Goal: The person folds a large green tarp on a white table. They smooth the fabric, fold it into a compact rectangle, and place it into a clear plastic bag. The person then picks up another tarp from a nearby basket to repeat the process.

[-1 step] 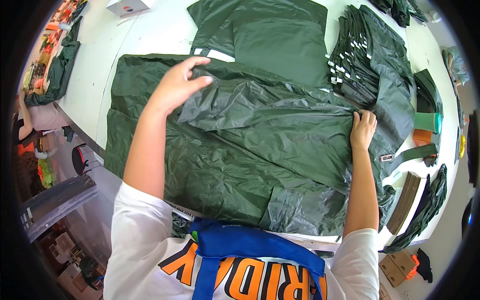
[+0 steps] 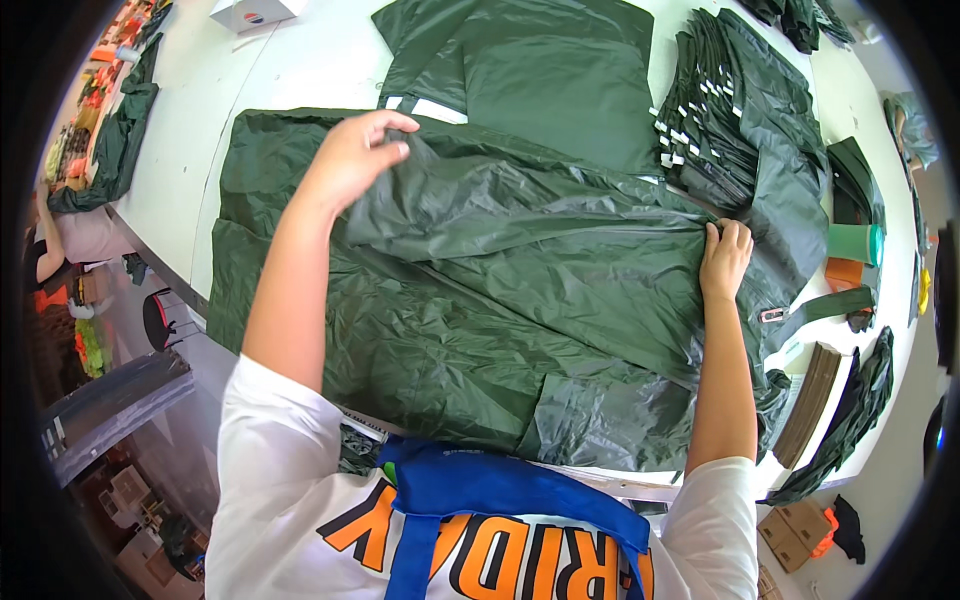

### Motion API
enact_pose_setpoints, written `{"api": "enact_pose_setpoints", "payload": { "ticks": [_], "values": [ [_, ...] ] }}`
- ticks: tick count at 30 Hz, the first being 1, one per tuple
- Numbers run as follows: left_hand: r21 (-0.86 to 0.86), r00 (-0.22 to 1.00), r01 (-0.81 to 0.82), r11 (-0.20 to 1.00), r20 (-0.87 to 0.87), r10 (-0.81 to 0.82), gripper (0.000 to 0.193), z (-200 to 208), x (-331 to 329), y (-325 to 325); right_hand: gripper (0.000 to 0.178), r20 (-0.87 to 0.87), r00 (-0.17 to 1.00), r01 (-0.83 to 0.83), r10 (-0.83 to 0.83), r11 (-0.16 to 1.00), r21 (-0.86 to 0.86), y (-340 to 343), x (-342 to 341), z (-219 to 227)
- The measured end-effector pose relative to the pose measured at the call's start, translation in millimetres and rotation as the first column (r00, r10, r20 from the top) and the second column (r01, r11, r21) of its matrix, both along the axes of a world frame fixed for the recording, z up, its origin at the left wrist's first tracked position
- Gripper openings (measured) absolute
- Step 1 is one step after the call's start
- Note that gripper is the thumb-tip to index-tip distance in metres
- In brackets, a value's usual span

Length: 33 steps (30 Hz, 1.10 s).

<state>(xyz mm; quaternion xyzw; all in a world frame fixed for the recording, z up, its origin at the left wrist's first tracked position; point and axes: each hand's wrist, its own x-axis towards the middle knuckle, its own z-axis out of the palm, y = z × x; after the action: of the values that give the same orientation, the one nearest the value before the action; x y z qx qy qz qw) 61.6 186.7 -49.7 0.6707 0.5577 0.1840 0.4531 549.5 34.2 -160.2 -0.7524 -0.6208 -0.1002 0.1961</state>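
Observation:
A large dark green raincoat (image 2: 470, 300) of shiny thin fabric lies spread across the white table (image 2: 290, 60). My left hand (image 2: 355, 155) pinches a fold of it near the far left and lifts that edge over the middle. At the right side my right hand (image 2: 725, 255) grips the fabric's edge, fingers curled into it. A folded flap of the coat runs between the two hands.
Another flat green garment (image 2: 540, 70) lies further back. A stack of folded green pieces with white tags (image 2: 710, 110) stands at the right. Green and orange tape rolls (image 2: 855, 250), straps and small boxes sit along the right edge. A white box (image 2: 250, 12) is far left.

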Motion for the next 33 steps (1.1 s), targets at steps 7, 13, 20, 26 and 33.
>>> {"api": "enact_pose_setpoints", "payload": {
  "ticks": [7,13,20,26,33],
  "values": [
    [0.271,0.730,0.232,0.934,-0.683,0.017,0.034,-48.4,20.1,35.0,0.033,-0.220,0.968,-0.154,0.120,0.977,-0.145,1.9,17.7,16.3],
    [0.113,0.536,0.505,0.855,-0.818,-0.208,0.038,-34.2,2.9,61.7,0.034,-0.250,0.966,-0.183,0.064,0.853,-0.489,8.2,-3.5,102.6],
    [0.759,0.846,0.529,0.379,-0.508,-0.163,0.007,75.0,-85.0,-96.2,0.022,-0.210,0.940,-0.306,0.268,0.935,-0.179,-175.2,-51.5,196.1],
    [0.237,0.761,0.564,0.791,-0.521,-0.387,0.011,27.6,-147.4,-285.4,0.026,-0.194,0.903,-0.429,0.384,0.836,-0.343,-305.8,-110.3,154.1],
    [0.382,0.836,0.429,0.819,-0.511,-0.200,0.066,11.4,-66.2,-303.5,0.027,-0.395,0.874,-0.474,0.285,0.685,-0.554,-297.2,-107.6,137.0]
  ]
}}
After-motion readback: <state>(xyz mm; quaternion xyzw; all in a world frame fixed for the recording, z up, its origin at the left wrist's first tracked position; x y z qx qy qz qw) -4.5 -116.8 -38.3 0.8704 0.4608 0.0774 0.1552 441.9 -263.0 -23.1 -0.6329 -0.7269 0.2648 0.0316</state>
